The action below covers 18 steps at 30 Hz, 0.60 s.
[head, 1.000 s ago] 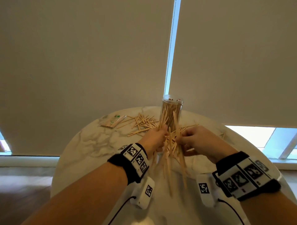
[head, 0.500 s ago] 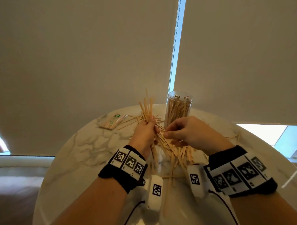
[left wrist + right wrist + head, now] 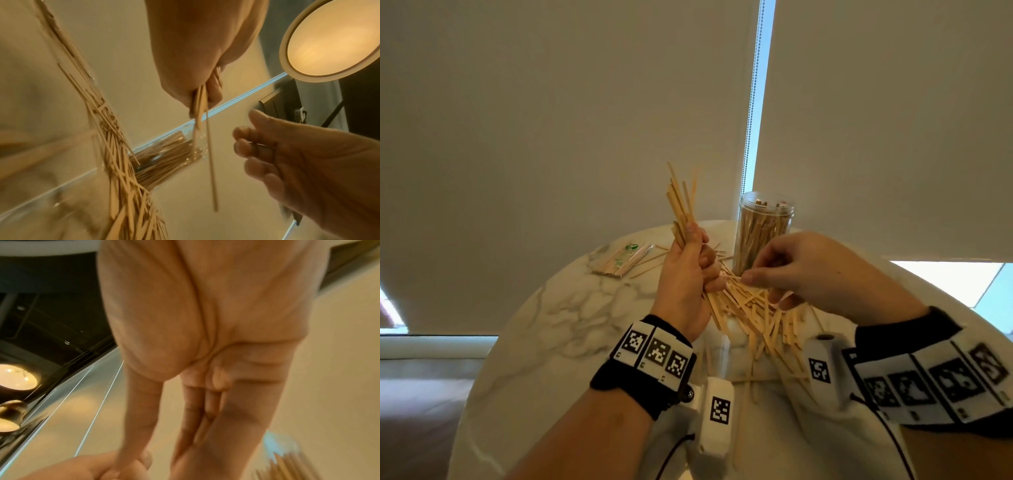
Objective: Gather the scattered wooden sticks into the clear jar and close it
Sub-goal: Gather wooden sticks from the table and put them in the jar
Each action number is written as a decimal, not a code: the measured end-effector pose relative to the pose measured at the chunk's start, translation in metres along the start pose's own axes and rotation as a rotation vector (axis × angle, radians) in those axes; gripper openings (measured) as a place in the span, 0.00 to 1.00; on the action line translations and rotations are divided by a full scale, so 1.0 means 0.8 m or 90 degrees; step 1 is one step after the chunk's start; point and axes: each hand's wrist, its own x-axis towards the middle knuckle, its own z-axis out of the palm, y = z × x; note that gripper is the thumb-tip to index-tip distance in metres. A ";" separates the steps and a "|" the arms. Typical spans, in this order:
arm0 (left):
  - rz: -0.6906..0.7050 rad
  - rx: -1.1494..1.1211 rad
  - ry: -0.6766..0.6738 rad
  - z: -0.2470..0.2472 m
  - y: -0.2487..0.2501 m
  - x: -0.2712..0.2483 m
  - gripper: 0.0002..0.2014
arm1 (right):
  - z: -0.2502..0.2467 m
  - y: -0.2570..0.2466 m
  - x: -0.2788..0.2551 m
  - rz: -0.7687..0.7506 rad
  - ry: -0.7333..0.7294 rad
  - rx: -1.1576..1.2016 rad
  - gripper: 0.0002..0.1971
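My left hand (image 3: 702,263) grips a bundle of wooden sticks (image 3: 681,205) that stands upright above the table, left of the clear jar (image 3: 763,233). The jar is upright with no lid on it and is packed with sticks. Below both hands a loose pile of sticks (image 3: 753,315) lies on the marble table (image 3: 571,308). My right hand (image 3: 750,277) hovers over the pile with thumb and fingers extended toward the left hand; no stick shows in it. In the left wrist view the left hand (image 3: 197,84) clamps sticks, with the jar (image 3: 168,155) beyond.
A clear packet of sticks (image 3: 623,258) with a green print lies at the table's far left. A few single sticks (image 3: 650,263) lie beside it. Roller blinds hang close behind the round table. No lid is in view.
My left hand has lifted its bundle out of the pile and stood it higher and more upright. The right hand has drawn slightly to the right of the left hand.
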 end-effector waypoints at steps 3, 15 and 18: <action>-0.009 -0.066 -0.031 0.006 -0.004 -0.005 0.14 | 0.013 -0.002 -0.001 0.011 -0.112 -0.054 0.06; -0.147 0.178 -0.206 0.007 0.005 -0.015 0.13 | -0.013 -0.002 0.003 -0.011 0.159 0.315 0.24; -0.219 0.244 -0.326 0.014 -0.005 -0.024 0.13 | -0.017 0.000 0.003 0.010 0.164 0.462 0.26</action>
